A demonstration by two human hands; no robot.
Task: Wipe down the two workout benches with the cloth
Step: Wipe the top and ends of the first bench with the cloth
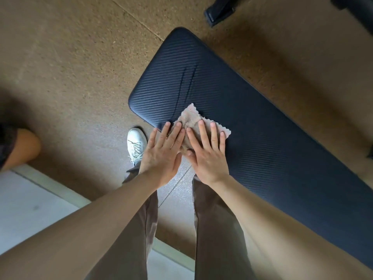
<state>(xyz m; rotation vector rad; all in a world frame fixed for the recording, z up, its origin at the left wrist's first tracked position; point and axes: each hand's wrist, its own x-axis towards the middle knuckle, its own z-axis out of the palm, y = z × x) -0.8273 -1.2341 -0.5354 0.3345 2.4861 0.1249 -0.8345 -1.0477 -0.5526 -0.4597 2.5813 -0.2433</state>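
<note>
Down near the rounded end of the dark navy, ribbed vinyl bench pad is where you've got the small, fuzzy pinkish-beige cloth, sitting close to the pad's near edge. Both your palms are flat on it, fingers stretched out and spread, nothing pinched or gripped, just pressing down.

Your right hand covers the right and lower part of the cloth, with its fingertips reaching almost to the frayed far edge. Your left hand only catches the left side of the cloth with its index and middle fingers, while the rest of that hand hangs off the pad's edge over the floor. The two thumbs touch just below the cloth. One corner of the cloth pokes out past your fingertips, pointing up the pad.

A couple of creases run along the vinyl just beyond that corner. Under your left wrist you can see your white lace-up sneaker on the speckled brown rubber floor.
</note>
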